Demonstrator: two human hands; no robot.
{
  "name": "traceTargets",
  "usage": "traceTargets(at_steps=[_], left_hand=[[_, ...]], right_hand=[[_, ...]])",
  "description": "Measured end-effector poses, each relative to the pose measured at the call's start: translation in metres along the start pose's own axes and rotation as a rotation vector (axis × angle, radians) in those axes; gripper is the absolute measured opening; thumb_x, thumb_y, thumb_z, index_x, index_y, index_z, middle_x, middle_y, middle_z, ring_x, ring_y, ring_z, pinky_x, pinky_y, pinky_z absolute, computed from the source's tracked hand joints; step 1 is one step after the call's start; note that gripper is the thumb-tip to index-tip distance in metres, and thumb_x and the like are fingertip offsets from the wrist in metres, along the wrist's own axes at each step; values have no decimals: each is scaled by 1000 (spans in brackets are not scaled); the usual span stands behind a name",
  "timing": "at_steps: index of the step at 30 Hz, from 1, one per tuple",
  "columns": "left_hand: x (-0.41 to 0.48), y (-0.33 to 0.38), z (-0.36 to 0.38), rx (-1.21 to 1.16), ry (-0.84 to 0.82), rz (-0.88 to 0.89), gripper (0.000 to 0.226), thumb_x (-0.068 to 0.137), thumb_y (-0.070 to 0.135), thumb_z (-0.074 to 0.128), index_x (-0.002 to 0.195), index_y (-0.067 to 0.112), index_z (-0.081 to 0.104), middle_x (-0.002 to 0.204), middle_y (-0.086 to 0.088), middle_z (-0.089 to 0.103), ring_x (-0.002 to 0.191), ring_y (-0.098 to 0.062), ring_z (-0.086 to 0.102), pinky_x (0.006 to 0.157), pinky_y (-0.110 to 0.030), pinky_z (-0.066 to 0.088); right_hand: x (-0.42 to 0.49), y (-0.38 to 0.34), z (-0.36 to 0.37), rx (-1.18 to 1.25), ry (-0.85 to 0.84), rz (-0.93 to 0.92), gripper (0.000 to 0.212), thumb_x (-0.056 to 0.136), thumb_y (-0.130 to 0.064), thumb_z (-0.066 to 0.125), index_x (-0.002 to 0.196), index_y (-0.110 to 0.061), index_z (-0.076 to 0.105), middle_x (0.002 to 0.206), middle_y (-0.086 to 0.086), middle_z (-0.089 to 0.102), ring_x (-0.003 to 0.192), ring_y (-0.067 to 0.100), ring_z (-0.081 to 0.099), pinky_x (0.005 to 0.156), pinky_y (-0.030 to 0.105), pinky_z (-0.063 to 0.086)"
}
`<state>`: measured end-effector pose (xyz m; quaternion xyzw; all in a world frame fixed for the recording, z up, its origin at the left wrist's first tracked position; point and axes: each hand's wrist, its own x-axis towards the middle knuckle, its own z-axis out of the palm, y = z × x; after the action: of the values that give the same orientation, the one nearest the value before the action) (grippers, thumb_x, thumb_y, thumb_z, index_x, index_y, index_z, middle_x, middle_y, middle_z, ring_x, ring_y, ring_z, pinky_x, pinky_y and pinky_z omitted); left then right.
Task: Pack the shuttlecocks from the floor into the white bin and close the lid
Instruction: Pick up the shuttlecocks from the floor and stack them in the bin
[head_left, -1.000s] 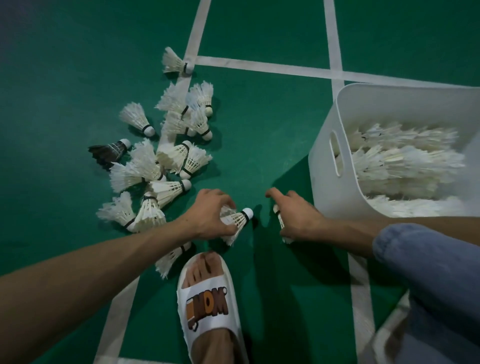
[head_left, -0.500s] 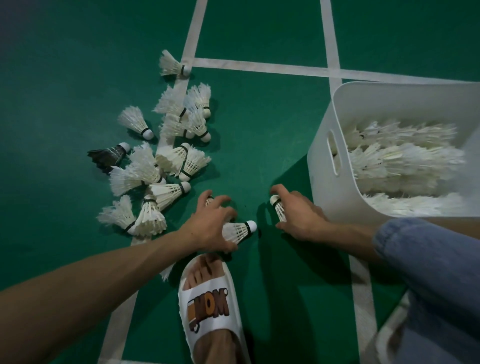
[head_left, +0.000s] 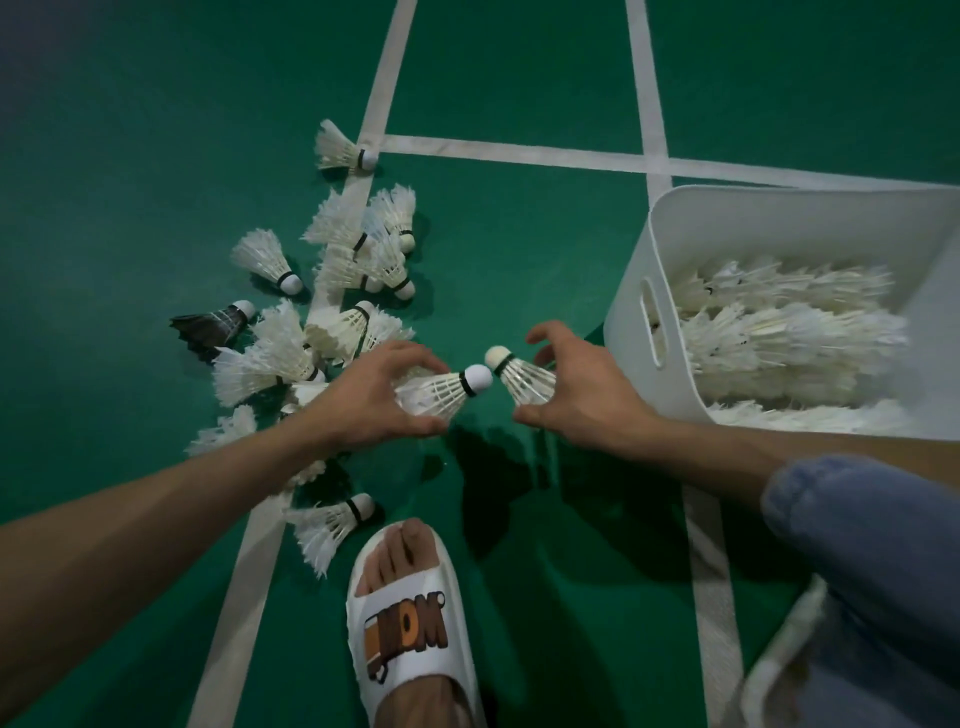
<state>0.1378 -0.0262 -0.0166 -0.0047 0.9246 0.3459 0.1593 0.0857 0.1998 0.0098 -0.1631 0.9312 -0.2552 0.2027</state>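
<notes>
The left hand (head_left: 371, 397) curls fingers and thumb round one white feather shuttlecock (head_left: 441, 392). The right hand (head_left: 582, 402) grips a second white shuttlecock (head_left: 524, 379); their cork tips are just apart. The open white plastic bin (head_left: 636, 291), right, holds stacked rows. The white slipper (head_left: 410, 623) reads "MOM". To the left, one black shuttlecock (head_left: 210, 325) lies beside an overlapping white pile (head_left: 291, 353) of roughly a dozen.

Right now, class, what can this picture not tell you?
1. Lid: not identifiable in the head view.
2. Bin: right side cut off by the frame edge.
3. Binned shuttlecocks: blurred, uncountable.
4. Floor pile: partly covered by the left hand and forearm.
</notes>
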Motion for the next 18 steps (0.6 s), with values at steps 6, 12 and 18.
traceTargets(at_steps=[6,12,18], left_hand=[[9,47,-32,-101,121,27,52,68,20,84,114,27,61,112,7,53,100,-10,52,71,-13,36],[25,113,-47,-274,133,107,49,70,18,80,111,32,59,102,10,59,91,-6,60,76,-21,50],[50,185,-50,-316,138,209,53,69,15,79,115,28,57,97,15,56,79,-3,60,56,-12,51]], right_hand=[[-9,-27,-65,40,91,14,47,66,-35,85,105,-21,65,101,-1,69,86,14,64,77,34,56],[-13,-12,-153,98,219,46,51,66,-22,86,112,-15,66,100,2,67,70,7,64,44,14,47],[-28,61,-196,-185,259,96,56,68,-25,85,119,-27,62,127,7,54,91,19,55,64,25,48]])
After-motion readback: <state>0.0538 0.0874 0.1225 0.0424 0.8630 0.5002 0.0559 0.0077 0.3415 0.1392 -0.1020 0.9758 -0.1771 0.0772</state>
